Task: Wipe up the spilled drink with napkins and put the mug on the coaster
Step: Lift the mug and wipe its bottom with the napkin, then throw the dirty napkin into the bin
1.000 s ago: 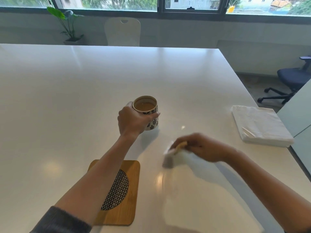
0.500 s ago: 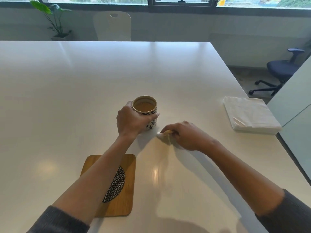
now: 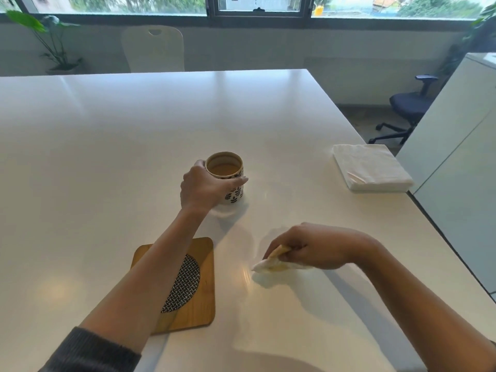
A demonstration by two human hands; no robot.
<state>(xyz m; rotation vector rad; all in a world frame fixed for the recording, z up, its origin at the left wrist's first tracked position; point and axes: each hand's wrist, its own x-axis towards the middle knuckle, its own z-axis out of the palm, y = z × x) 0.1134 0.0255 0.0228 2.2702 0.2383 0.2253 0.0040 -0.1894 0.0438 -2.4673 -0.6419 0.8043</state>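
Bright daylight coming in from the windows (image 3: 257, 6) ahead of me, no hard shadows. The glossy white table (image 3: 134, 135) picks up pale window streaks at its far end and small glare spots near my arms. Soft shadows lie under my left hand (image 3: 201, 189) and right hand (image 3: 316, 247), falling toward me. Wide-angle bend at the edges, table edge bowed. Outdoor view smeared, corners soft, centre reasonably sharp.
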